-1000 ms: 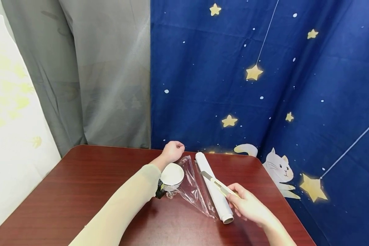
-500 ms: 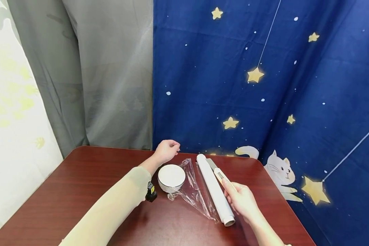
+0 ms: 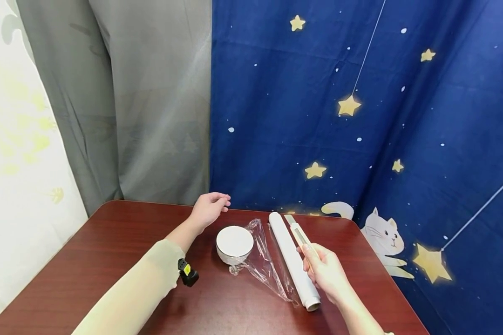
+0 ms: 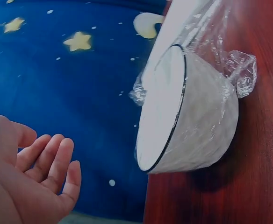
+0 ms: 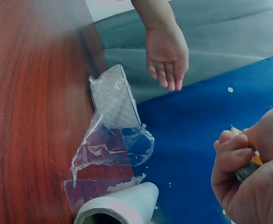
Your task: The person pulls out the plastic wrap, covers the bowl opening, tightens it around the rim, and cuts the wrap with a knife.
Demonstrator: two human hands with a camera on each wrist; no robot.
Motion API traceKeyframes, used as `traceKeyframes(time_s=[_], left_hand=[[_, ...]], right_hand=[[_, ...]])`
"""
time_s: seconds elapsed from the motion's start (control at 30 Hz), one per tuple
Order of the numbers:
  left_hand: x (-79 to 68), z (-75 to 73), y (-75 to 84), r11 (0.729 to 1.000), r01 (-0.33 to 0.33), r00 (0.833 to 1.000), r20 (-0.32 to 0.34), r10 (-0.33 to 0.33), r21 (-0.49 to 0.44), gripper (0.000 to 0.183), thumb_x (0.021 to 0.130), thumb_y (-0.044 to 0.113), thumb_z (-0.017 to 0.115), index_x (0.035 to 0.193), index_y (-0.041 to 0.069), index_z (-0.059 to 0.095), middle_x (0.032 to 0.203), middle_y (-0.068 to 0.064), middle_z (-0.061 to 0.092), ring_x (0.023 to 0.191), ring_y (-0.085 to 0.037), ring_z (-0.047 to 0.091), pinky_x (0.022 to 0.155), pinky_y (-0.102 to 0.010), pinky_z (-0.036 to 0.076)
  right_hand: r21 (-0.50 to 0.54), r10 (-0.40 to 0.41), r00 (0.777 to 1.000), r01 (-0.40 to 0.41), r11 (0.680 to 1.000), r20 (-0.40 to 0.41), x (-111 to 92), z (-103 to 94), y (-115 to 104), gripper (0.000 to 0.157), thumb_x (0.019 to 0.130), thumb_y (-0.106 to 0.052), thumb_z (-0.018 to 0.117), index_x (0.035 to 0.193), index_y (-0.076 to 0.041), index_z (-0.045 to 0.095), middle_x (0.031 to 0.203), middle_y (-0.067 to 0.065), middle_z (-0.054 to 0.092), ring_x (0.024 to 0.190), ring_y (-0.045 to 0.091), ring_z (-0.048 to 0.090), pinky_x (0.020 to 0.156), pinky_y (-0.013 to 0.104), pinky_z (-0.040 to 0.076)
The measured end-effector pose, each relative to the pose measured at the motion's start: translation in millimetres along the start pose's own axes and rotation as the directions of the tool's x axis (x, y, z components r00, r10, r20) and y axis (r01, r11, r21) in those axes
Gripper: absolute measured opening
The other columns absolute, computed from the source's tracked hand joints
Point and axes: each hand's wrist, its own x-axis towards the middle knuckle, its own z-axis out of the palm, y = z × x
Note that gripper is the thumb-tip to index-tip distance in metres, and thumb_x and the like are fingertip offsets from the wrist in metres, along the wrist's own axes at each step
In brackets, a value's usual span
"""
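Observation:
A white bowl (image 3: 234, 243) with a dark rim stands on the table, clear cling film (image 4: 206, 112) stretched over it. Loose film (image 3: 263, 267) trails to its right, toward a white roll of cling film (image 3: 292, 260). In the right wrist view a gap shows between this loose film and a short strip beside the roll. My left hand (image 3: 208, 211) is in the air beyond the bowl's left side, fingers loosely curled around nothing. My right hand (image 3: 324, 270) grips a pale utility knife (image 3: 299, 234) right of the roll, blade pointing away from me.
The reddish-brown wooden table (image 3: 109, 260) ends at a back edge just beyond the roll. Behind it hang a grey curtain (image 3: 163, 116) and a blue curtain with stars (image 3: 276, 102). A black wrist camera (image 3: 188, 274) sits on the left sleeve.
My left hand has moved left, away from above the bowl, which is now fully visible. The knife has gone from over the roll to its right side, its blade turning to point away.

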Motion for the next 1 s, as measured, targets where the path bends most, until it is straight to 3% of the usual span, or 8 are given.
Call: traceKeyframes(time_s=[0.27,0.33,0.47,0.6,0.73,0.87,1.0], left_hand=[[-12.9,-20.4,-14.5,0.996,0.070,0.997,-0.025,-0.072,-0.056,0.034,0.113,0.021,0.056,0.135,0.002,0.074,0.123,-0.018,0.079,0.105,-0.022,0.076,0.099,-0.041,0.060],[-16.6,-24.2,-17.8,0.995,0.077,0.996,-0.033,-0.079,-0.068,0.033,0.113,0.020,0.056,0.134,0.002,0.074,0.119,-0.016,0.080,0.103,-0.022,0.076,0.098,-0.042,0.060],[-22.5,-29.6,-24.3,0.994,0.081,0.996,-0.039,-0.085,-0.075,0.032,0.113,0.019,0.056,0.132,0.001,0.075,0.115,-0.013,0.081,0.099,-0.018,0.076,0.094,-0.040,0.061],[-27.2,-33.0,-28.9,0.993,0.089,0.995,-0.043,-0.092,-0.076,0.033,0.113,0.020,0.056,0.133,0.000,0.074,0.116,-0.012,0.082,0.099,-0.017,0.076,0.094,-0.039,0.061],[-32.6,-34.4,-33.1,0.990,0.113,0.992,-0.046,-0.117,-0.082,0.033,0.113,0.022,0.056,0.134,0.002,0.074,0.119,-0.012,0.081,0.102,-0.019,0.077,0.096,-0.042,0.062],[-39.1,-34.2,-37.1,0.986,0.132,0.990,-0.045,-0.137,-0.103,0.033,0.113,0.023,0.057,0.133,0.003,0.074,0.120,-0.012,0.081,0.104,-0.021,0.078,0.092,-0.039,0.063],[-46.8,-32.4,-43.4,0.980,0.141,0.989,-0.029,-0.146,-0.138,0.033,0.113,0.021,0.058,0.133,0.001,0.074,0.119,-0.012,0.081,0.107,-0.026,0.079,0.089,-0.036,0.063]], right_hand=[[0.041,-0.046,0.998,0.044,0.998,0.033,-1.0,1.7,-3.1,0.029,0.118,-0.023,0.051,0.111,0.004,0.058,0.069,0.005,0.055,0.052,0.009,0.044,0.045,0.018,0.033],[0.042,-0.068,0.997,0.067,0.997,0.042,-1.2,1.3,-4.0,0.026,0.118,-0.022,0.049,0.114,0.003,0.058,0.073,0.006,0.056,0.054,0.009,0.046,0.046,0.019,0.035],[0.029,-0.093,0.995,0.092,0.995,0.041,-0.2,0.0,-5.7,0.023,0.118,-0.014,0.045,0.130,0.000,0.057,0.082,0.006,0.060,0.059,0.010,0.049,0.049,0.020,0.039],[0.017,-0.085,0.996,0.085,0.996,0.020,2.7,-2.2,-7.2,0.041,0.117,-0.008,0.041,0.157,-0.010,0.047,0.095,0.009,0.063,0.063,0.013,0.053,0.052,0.022,0.043],[0.005,-0.081,0.997,0.081,0.997,0.000,8.3,-8.3,-6.8,0.055,0.115,-0.003,0.037,0.168,-0.016,0.034,0.100,0.011,0.063,0.065,0.018,0.057,0.056,0.025,0.045],[0.006,-0.064,0.997,0.064,0.998,-0.045,19.9,-21.4,-2.9,0.053,0.113,0.000,0.034,0.165,-0.008,0.036,0.100,0.006,0.064,0.067,0.018,0.060,0.060,0.025,0.049],[0.017,-0.008,0.989,0.010,1.000,-0.145,38.5,-40.1,8.7,0.041,0.114,-0.005,0.038,0.154,0.003,0.041,0.106,0.000,0.074,0.075,0.013,0.067,0.067,0.025,0.057]])
